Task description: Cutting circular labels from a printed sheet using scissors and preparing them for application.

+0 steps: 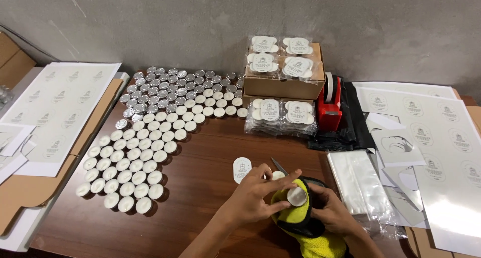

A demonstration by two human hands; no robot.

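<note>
My left hand (pixel 253 198) pinches a small tealight candle in a metal cup (pixel 296 197), its silver base turned up. My right hand (pixel 328 210) grips a yellow and black cloth (pixel 300 223) beneath and around the candle. A white oval sticker (pixel 242 169) lies on the brown table (pixel 200 188) just left of my left hand. Black scissors (pixel 278 165) poke out behind my fingers.
Several rows of tealights (pixel 135 162) cover the table's left, some base up (pixel 170 87). Packed candle bags (pixel 280 116) and a cardboard box (pixel 283 85) sit at the back. A red tape dispenser (pixel 329 105), clear bags (pixel 361 183) and sticker sheets (pixel 441 152) lie right; more sheets (pixel 55 112) left.
</note>
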